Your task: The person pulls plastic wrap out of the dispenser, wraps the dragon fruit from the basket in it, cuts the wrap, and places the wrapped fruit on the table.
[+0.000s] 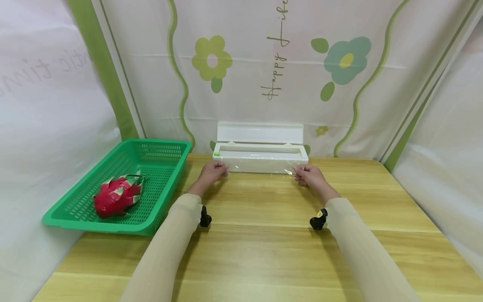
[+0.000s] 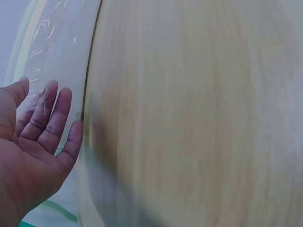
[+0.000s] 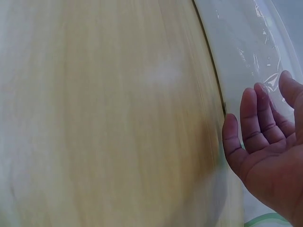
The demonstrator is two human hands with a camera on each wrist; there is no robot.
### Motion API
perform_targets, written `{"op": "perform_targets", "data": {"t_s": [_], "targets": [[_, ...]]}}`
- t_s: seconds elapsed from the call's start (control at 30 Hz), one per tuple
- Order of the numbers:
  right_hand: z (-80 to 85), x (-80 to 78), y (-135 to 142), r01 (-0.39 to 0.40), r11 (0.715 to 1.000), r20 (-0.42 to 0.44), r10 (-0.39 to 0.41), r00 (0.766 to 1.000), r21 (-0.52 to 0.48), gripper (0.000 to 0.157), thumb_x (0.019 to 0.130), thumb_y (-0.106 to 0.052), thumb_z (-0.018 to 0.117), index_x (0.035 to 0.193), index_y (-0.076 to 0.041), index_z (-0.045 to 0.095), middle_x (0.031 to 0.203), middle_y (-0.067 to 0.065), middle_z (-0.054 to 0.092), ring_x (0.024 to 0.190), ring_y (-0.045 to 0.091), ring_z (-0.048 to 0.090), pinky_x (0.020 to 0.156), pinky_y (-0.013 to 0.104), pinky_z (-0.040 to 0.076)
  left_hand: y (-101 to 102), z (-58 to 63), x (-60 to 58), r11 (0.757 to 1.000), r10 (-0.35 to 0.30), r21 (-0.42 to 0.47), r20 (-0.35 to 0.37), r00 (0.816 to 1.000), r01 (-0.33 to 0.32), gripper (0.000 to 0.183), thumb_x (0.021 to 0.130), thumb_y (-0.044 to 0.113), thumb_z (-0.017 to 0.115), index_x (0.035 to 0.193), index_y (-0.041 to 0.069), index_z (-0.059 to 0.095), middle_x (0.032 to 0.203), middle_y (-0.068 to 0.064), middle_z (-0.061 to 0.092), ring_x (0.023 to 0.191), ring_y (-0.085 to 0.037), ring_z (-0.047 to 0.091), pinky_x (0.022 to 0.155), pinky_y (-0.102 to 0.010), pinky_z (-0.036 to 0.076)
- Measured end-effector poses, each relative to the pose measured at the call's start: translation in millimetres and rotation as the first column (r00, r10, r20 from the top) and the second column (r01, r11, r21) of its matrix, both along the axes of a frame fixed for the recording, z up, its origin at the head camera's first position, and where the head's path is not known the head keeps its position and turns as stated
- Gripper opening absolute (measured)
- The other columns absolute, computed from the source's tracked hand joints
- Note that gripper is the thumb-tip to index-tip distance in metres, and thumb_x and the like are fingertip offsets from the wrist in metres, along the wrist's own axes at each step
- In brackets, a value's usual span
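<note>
A white cling film dispenser (image 1: 223, 147) stands at the table's far edge with its lid (image 1: 260, 133) raised. Clear cling film (image 1: 260, 167) hangs over its front, creased and shiny near the corners. My left hand (image 1: 213, 173) pinches the film's left corner, and my right hand (image 1: 312, 176) pinches the right corner. In the left wrist view, fingers of the left hand (image 2: 40, 137) show behind the film. The right wrist view shows the right hand (image 3: 270, 137) with its thumb against the film and the other fingers loosely bent. A small green piece (image 1: 216, 154) sits at the dispenser's left end.
A green plastic basket (image 1: 162, 201) stands at the left of the wooden table (image 1: 260, 235), a red dragon fruit (image 1: 117, 196) lying in it. Behind the dispenser hangs a white curtain (image 1: 245, 100) printed with flowers. More white cloth hangs at both sides.
</note>
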State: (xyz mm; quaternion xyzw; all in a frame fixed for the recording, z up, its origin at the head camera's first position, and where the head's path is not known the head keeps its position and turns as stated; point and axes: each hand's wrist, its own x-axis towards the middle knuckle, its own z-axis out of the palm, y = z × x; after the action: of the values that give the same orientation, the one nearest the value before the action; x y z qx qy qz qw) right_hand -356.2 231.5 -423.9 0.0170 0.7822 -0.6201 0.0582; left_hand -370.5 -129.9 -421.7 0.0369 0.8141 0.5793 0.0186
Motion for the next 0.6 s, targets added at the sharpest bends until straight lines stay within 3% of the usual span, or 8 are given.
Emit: {"op": "perform_targets", "data": {"t_s": [0.23,0.43,0.6], "targets": [[-0.2,-1.4,-1.1,0.004,1.0,0.025,-0.003,1.0,-0.024,0.045,0.087,-0.033,0.054,0.108,0.007,0.053,0.079,0.006,0.058,0.074,0.017,0.058,0.07,0.033,0.049,1.0,-3.2,-0.8,1.0,0.016,0.004,-0.003,1.0,-0.016,0.022,0.087,0.021,0.057,0.083,-0.001,0.06,0.083,-0.011,0.063,0.08,-0.023,0.063,0.072,-0.038,0.049],[1.0,-0.2,1.6,-0.015,0.994,0.047,0.02,0.999,-0.111,0.047,0.088,-0.031,0.052,0.113,0.008,0.051,0.093,0.012,0.062,0.091,0.025,0.059,0.082,0.039,0.044,-2.0,-4.6,-1.8,0.998,0.004,0.058,0.023,1.0,-0.006,0.023,0.088,0.02,0.056,0.085,-0.002,0.059,0.091,-0.015,0.062,0.085,-0.026,0.061,0.073,-0.038,0.049],[-0.3,0.6,6.6,-0.053,0.969,0.065,0.071,0.995,-0.242,0.046,0.089,-0.026,0.052,0.117,0.01,0.047,0.103,0.018,0.06,0.1,0.027,0.056,0.088,0.04,0.04,-4.4,-4.8,-0.8,0.988,-0.052,0.15,0.034,0.998,0.046,0.021,0.089,0.01,0.052,0.094,-0.009,0.057,0.099,-0.021,0.058,0.09,-0.031,0.059,0.077,-0.037,0.048]]}}
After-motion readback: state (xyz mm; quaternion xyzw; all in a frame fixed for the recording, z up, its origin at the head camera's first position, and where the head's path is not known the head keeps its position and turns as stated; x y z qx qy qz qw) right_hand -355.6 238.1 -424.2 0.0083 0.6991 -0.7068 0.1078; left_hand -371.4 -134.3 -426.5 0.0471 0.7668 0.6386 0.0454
